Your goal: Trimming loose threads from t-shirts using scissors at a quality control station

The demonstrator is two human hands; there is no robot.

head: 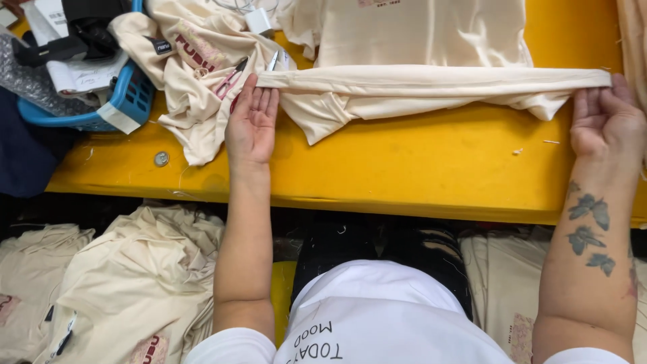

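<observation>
At the far left corner of the yellow worktop point(404, 168) a blue plastic basket point(128, 94) hangs partly over the edge, stuffed with papers and dark odds and ends. Just right of it a crumpled cream shirt point(195, 74) with red print lies in a heap, and a pair of small snips point(229, 77) rests on its folds. A small round metal piece point(161, 159) sits alone near the worktop's near edge.

Next comes the left hand point(251, 125), flat and palm down, fingers straight and close together, their tips pressing the left end of the folded cream garment point(431, 81). That garment is doubled into a long narrow band whose long axis runs left to right across the worktop, parallel to its near edge, lying just beyond both hands. Loose cloth sags out below the band near each end (a sleeve, perhaps).

At the right end the right hand point(606, 121) mirrors the other: flat, fingers extended, tips on the band's end near the worktop's right edge. Neither hand grips; both only pin the cloth. They stand equally near to it, one at each end.

Below the near edge, heaps of more cream shirts point(135, 283) lie piled at the person's left.
</observation>
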